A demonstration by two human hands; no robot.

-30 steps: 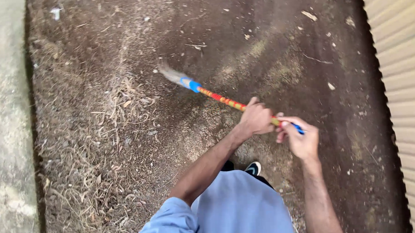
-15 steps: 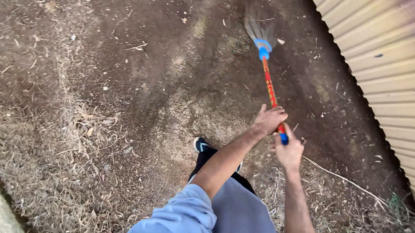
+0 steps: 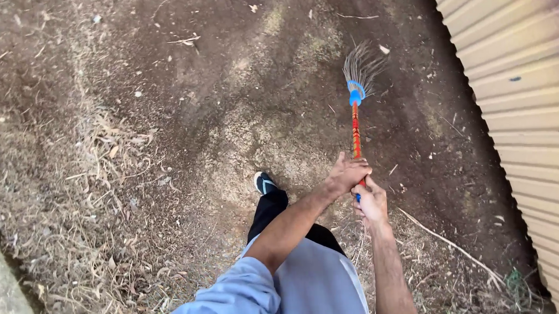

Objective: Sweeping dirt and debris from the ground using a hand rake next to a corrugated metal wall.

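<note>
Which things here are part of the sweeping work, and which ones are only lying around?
In the work:
broom, held by left hand and right hand
dry grass on the soil

Lying about:
metal wall
long twig
concrete edge

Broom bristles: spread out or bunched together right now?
Spread. The broom bristles fan out wide from the blue collar over the bare dirt. Left hand and right hand both grip the handle's near end.

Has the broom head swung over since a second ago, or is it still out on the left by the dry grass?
Yes. The broom head has swung right, away from the dry grass litter and toward the corrugated wall. Left hand and right hand grip its handle.
</note>
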